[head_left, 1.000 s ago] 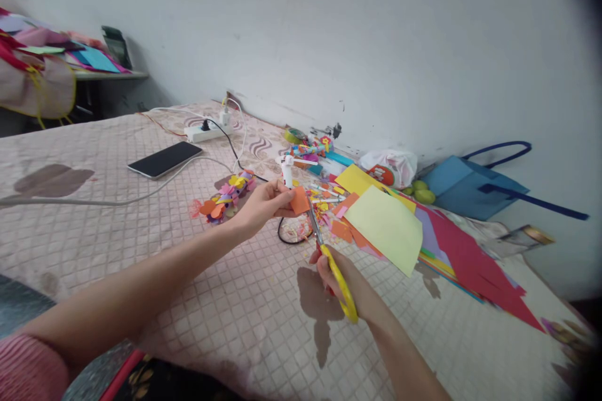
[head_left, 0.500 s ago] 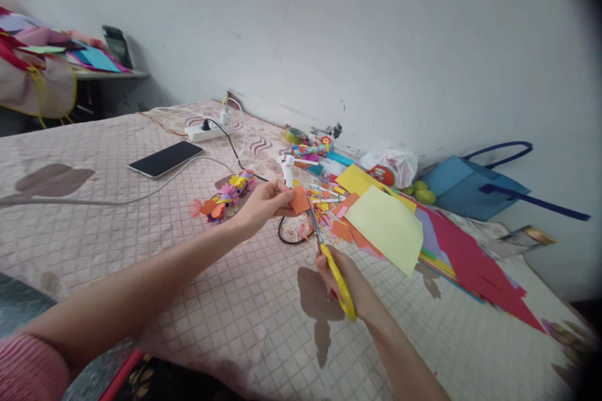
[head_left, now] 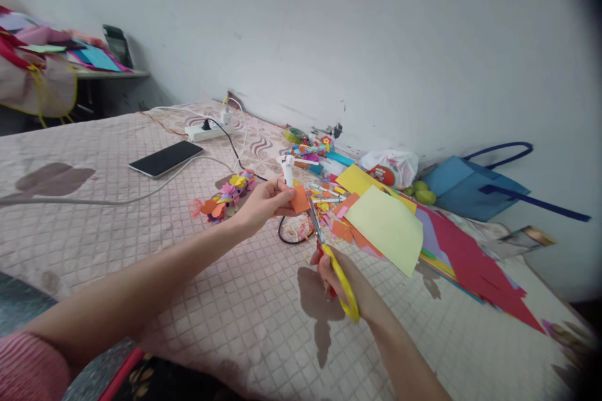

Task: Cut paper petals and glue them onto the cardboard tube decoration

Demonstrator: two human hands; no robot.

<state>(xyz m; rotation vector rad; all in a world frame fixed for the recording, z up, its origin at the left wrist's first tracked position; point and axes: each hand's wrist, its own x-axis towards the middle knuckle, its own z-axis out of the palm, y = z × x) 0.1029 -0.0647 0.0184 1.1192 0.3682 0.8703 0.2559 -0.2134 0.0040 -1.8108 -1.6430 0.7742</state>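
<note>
Between the thumb and fingers of my left hand (head_left: pixel 269 202) is a small square of orange paper (head_left: pixel 300 200), pinched at its left side. My right hand (head_left: pixel 345 274) is closed round the handles of yellow-and-red scissors (head_left: pixel 345 291), whose metal blades point up to the paper's right edge. Whether the blades are cutting into the paper I cannot tell. A white glue gun (head_left: pixel 288 170) stands just behind my left hand. To its left lies a roll decorated with colourful paper flowers (head_left: pixel 230 195). Paper scraps (head_left: pixel 324 203) are scattered behind the blades.
Coloured sheets, a pale green one (head_left: pixel 388 229) on top and red ones (head_left: pixel 475 263) beside, cover the right side. A blue bag (head_left: pixel 473 187) stands by the wall. At left are a phone (head_left: pixel 166 159), a power strip (head_left: pixel 207 130) and trailing cables.
The scissor handles have spread slightly apart and the red handle shows more. The fingers of my right hand have shifted a little. My left hand holds the paper in nearly the same place.
</note>
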